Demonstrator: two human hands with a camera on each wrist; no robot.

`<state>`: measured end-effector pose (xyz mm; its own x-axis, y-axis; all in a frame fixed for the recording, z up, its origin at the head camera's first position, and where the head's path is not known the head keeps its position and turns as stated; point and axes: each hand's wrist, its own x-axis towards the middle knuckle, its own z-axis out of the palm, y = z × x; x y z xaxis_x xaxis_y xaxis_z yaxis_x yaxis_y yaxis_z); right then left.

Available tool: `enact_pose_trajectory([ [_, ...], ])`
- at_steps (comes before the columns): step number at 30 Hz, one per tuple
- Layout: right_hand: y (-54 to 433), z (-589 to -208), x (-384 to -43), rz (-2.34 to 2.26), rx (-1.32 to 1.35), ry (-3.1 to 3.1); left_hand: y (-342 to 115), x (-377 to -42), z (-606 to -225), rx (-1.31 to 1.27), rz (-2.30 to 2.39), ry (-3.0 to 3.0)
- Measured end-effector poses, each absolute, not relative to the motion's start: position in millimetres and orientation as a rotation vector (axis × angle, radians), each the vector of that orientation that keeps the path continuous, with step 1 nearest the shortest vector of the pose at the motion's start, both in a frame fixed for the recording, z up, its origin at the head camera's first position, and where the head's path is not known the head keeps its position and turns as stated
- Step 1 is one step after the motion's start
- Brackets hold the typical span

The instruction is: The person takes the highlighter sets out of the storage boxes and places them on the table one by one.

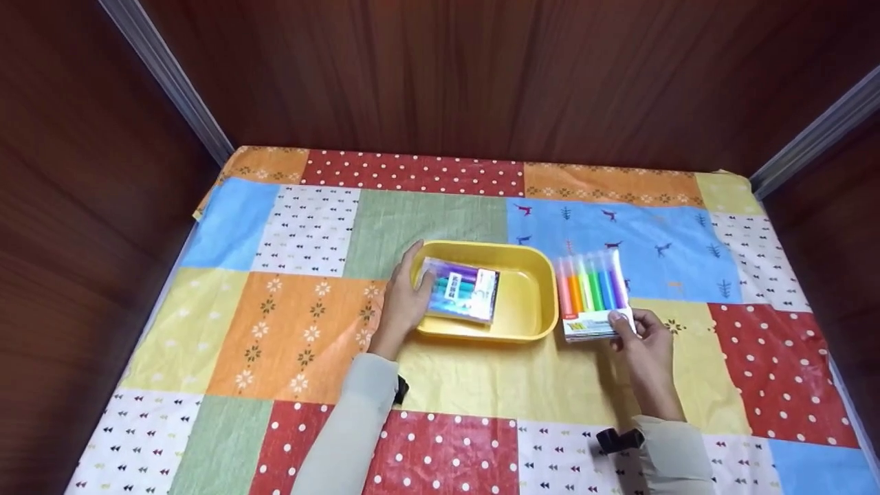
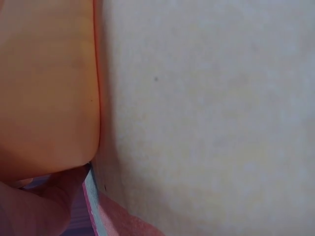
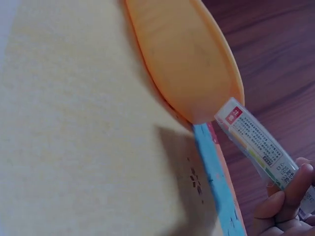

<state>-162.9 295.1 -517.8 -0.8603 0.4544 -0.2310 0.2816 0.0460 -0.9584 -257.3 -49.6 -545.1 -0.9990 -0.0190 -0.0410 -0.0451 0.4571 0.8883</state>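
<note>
A yellow plastic tub [image 1: 519, 295] sits mid-table. My left hand [image 1: 405, 295] grips its left end, thumb over the rim and the other fingers along the outside. Inside the tub, near that thumb, lies a clear pack of purple and teal markers [image 1: 462, 292]. Just right of the tub, my right hand [image 1: 646, 344] pinches the lower corner of a second pack of markers [image 1: 592, 292], in rainbow colours. The right wrist view shows the printed label edge of this marker pack [image 3: 261, 147] held up above the cloth. In the left wrist view, the tub's outer wall [image 2: 49, 98] hides most of the hand.
A patchwork tablecloth [image 1: 309, 330] covers the table. Dark wood panels [image 1: 440, 82] stand behind and at both sides, with metal strips [image 1: 172, 75] at the corners. Black camera mounts [image 1: 619, 440] are worn at the wrists.
</note>
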Motion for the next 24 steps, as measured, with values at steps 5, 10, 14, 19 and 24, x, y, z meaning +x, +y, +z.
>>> enact_pose_trajectory([
  [5, 295, -521, -163, 1.892, -0.8, -2.254, -49, -257, -545, -0.043, 1.644, 2.661],
  [10, 294, -523, -163, 1.908, -0.853, -2.305, -48, -257, -546, -0.046, 1.644, 2.666],
  [14, 294, -525, -163, 1.934, -0.911, -2.277, -48, -257, -547, -0.049, 1.642, 2.666],
  [19, 294, -529, -163, 1.941, -0.954, -2.264, -49, -258, -547, -0.04, 1.665, 2.673],
  [24, 297, -531, -162, 1.823, -0.994, -2.421, -50, -258, -548, -0.041, 1.676, 2.673],
])
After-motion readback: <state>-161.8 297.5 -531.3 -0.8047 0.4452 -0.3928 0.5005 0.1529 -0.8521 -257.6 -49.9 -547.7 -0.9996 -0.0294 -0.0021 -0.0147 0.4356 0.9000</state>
